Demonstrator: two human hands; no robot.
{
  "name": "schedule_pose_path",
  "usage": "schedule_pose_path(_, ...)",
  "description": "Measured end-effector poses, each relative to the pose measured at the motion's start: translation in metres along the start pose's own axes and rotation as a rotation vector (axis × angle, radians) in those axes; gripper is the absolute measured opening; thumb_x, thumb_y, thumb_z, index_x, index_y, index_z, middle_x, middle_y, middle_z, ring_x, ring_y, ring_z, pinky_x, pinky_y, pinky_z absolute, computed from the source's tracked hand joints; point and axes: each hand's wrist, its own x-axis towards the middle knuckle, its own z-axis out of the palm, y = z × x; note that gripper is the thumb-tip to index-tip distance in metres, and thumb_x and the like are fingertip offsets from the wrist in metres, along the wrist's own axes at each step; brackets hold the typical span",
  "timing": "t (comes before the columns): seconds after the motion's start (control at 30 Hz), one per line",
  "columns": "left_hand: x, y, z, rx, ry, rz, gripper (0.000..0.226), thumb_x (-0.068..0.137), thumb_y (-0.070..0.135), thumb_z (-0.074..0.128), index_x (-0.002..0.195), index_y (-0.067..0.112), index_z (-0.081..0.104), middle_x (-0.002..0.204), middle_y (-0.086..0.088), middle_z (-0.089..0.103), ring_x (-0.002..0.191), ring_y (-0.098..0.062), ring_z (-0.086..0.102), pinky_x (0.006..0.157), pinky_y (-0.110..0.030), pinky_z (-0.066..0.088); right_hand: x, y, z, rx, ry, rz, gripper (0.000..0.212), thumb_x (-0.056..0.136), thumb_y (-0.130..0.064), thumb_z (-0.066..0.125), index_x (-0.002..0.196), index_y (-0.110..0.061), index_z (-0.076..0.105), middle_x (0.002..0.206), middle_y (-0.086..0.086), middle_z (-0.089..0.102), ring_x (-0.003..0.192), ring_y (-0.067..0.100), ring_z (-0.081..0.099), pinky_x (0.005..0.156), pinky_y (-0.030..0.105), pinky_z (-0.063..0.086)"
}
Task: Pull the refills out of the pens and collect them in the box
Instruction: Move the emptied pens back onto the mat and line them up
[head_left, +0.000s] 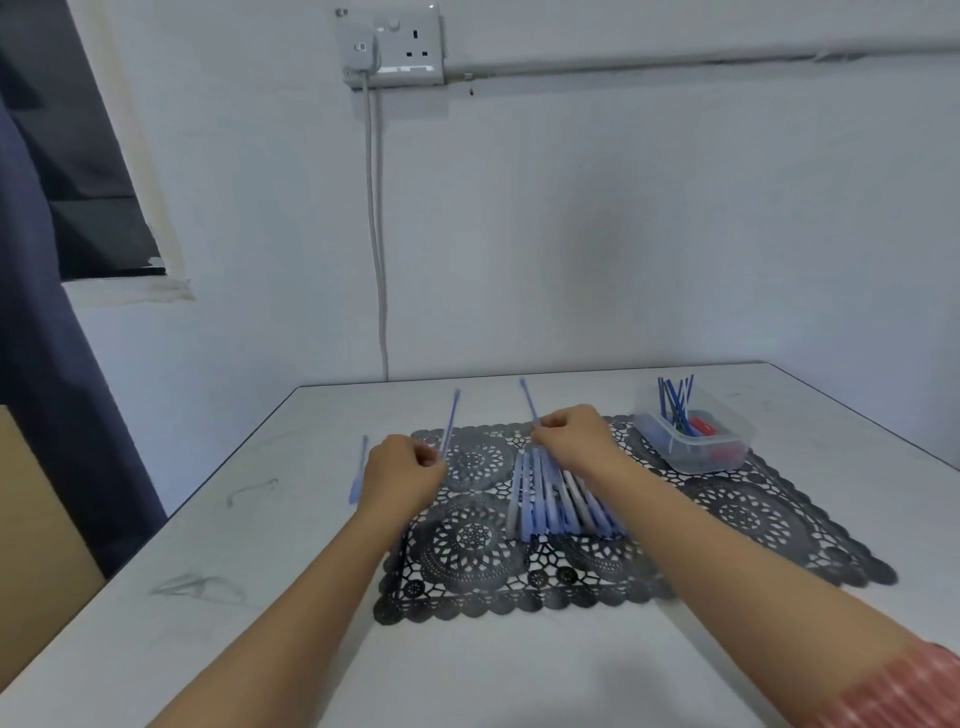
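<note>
L hand (402, 470) fingers curled round pen (450, 421); R hand (571, 436) fingers pinch refill (528, 400), above pen pile (561, 504) on lace mat (753, 519). Box (675, 457) w/ refills at mat's far-right corner, on worktop (260, 597).

No legible text, brand, number or sign is present. The wall socket (410, 44), the pens (556, 504) and the clear box (675, 460) show no readable marking.

Black plastic openwork placemat (753, 514), round lace medallions, under right hand (571, 436). Pale blue-and-white plastic pens (550, 506) nearside of it. Clear plastic box (696, 462) to its right: dark blue thin refills (672, 405), something red (704, 425). Sleeve (904, 686) red-pink, striped.
</note>
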Motion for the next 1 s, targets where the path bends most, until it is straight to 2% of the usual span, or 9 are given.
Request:
schedule_pose_path(0.1,-0.005,0.012,0.012,0.046,-0.095,-0.009,0.015,0.081,0.013,0.063,0.068,0.008,0.068,0.069,-0.005,0.067,0.062,-0.015,0.060,0.064,-0.030,0.051,-0.003,0.023,-0.024,-0.144,0.017,0.028,0.020,0.089,-0.012,0.058,0.104,-0.003,0.068,0.083,0.005,0.063,0.064,0.012,0.054,0.051,0.020,0.041)
schedule_pose_path(0.17,-0.012,0.017,0.019,0.071,-0.150,-0.014,0.015,0.082,0.014,0.064,0.071,0.006,0.070,0.070,-0.005,0.067,0.065,-0.014,0.061,0.064,-0.028,0.052,-0.005,0.035,-0.036,-0.253,0.000,0.056,0.027,0.088,-0.012,0.058,0.113,-0.004,0.065,0.097,0.009,0.066,0.079,0.019,0.060,0.068,0.028,0.050)
schedule_pose_path(0.23,-0.018,0.020,0.027,0.088,-0.186,-0.019,0.020,0.082,0.013,0.061,0.066,0.005,0.071,0.071,-0.008,0.069,0.062,-0.012,0.061,0.056,-0.021,0.049,-0.007,0.044,-0.045,-0.317,-0.019,0.079,0.040,0.086,-0.012,0.060,0.126,-0.005,0.055,0.125,0.011,0.059,0.107,0.025,0.057,0.090,0.032,0.045)
schedule_pose_path(0.3,-0.024,0.022,0.032,0.088,-0.185,-0.034,0.023,0.082,0.012,0.059,0.063,0.006,0.069,0.071,-0.010,0.070,0.055,-0.010,0.056,0.046,-0.016,0.041,-0.010,0.050,-0.051,-0.325,-0.027,0.086,0.047,0.084,-0.012,0.064,0.129,-0.005,0.052,0.134,0.010,0.052,0.117,0.024,0.053,0.096,0.031,0.040)
schedule_pose_path(0.43,-0.029,0.024,0.035,0.089,-0.153,-0.057,0.022,0.083,0.015,0.060,0.065,0.008,0.069,0.068,-0.004,0.066,0.053,-0.005,0.052,0.044,-0.014,0.036,-0.015,0.062,-0.059,-0.343,0.019,0.097,0.033,0.083,-0.008,0.063,0.115,-0.004,0.063,0.122,0.011,0.061,0.109,0.024,0.057,0.090,0.029,0.043)
schedule_pose_path(0.6,-0.032,0.020,0.039,0.077,-0.173,-0.047,0.023,0.084,0.019,0.065,0.066,0.008,0.073,0.066,-0.004,0.068,0.057,-0.007,0.058,0.052,-0.013,0.042,-0.017,0.067,-0.057,-0.389,0.007,0.081,0.026,0.082,-0.010,0.065,0.104,0.004,0.067,0.111,0.017,0.066,0.105,0.027,0.061,0.092,0.034,0.047)
schedule_pose_path(0.77,-0.032,0.023,0.043,0.007,-0.202,-0.053,0.020,0.083,0.023,0.068,0.071,0.008,0.074,0.065,-0.002,0.069,0.056,-0.012,0.066,0.063,-0.020,0.052,-0.013,0.067,-0.049,-0.392,0.020,0.027,0.023,0.087,-0.013,0.055,0.090,0.002,0.072,0.091,0.015,0.070,0.088,0.026,0.064,0.069,0.029,0.047)
schedule_pose_path(0.9,-0.032,0.022,0.045,0.000,-0.221,-0.059,0.022,0.085,0.023,0.066,0.071,0.008,0.074,0.065,-0.004,0.070,0.051,-0.008,0.064,0.072,-0.022,0.053,-0.013,0.068,-0.047,-0.431,-0.024,-0.014,0.026,0.083,-0.002,0.051,0.098,-0.003,0.072,0.102,0.011,0.070,0.092,0.021,0.063,0.078,0.026,0.049)
schedule_pose_path(1.0,-0.031,0.019,0.045,0.005,-0.230,-0.067,0.022,0.085,0.022,0.066,0.073,0.007,0.074,0.061,-0.002,0.069,0.047,-0.007,0.063,0.061,-0.015,0.049,-0.013,0.070,-0.046,-0.460,-0.019,-0.059,0.024,0.085,-0.005,0.055,0.103,-0.005,0.071,0.108,0.010,0.069,0.099,0.019,0.062,0.083,0.024,0.047)
